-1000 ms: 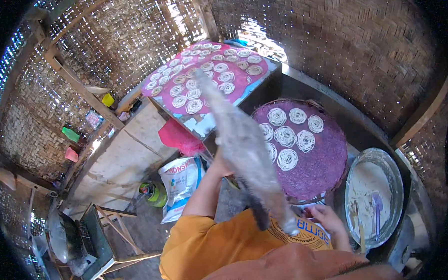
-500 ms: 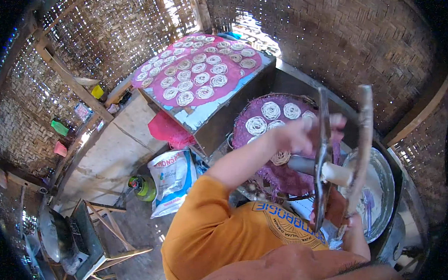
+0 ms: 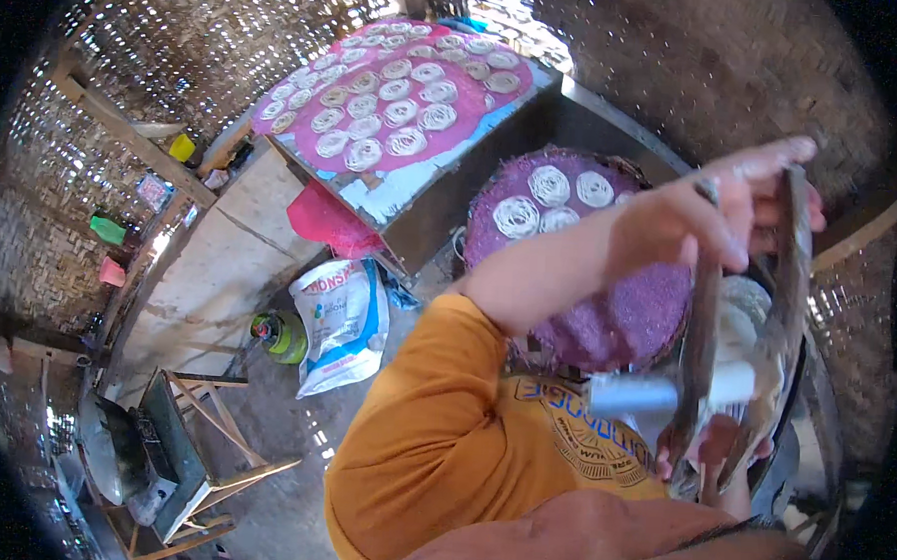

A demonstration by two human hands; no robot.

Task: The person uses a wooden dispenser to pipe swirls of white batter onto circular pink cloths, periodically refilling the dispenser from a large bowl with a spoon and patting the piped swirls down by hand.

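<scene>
A hand press hangs in front of me: two wooden bars [image 3: 699, 341] with a metal cylinder [image 3: 632, 393] and a pale plunger between them. My right hand [image 3: 713, 450] is wrapped round the bars' lower ends. My left hand [image 3: 717, 207] is at their upper ends, fingers stretched and apart, touching the wood but not closed round it. Left of the press lies a round tray with purple cloth [image 3: 607, 307], bearing several white coils of thin dough strands [image 3: 550, 185]. My left forearm hides part of the tray.
A box-like stand [image 3: 432, 194] at the back holds pink cloth [image 3: 319, 159] with many more coils. Behind the press stands a basin [image 3: 743, 293] with whitish contents. A white-and-blue sack [image 3: 341, 325] and a green gas cylinder [image 3: 281, 335] are on the floor. Woven walls surround the space.
The press has moved right and toward me, away from over the tray. My left hand has moved right, to the bars' upper ends. The right hand still grips the lower ends.
</scene>
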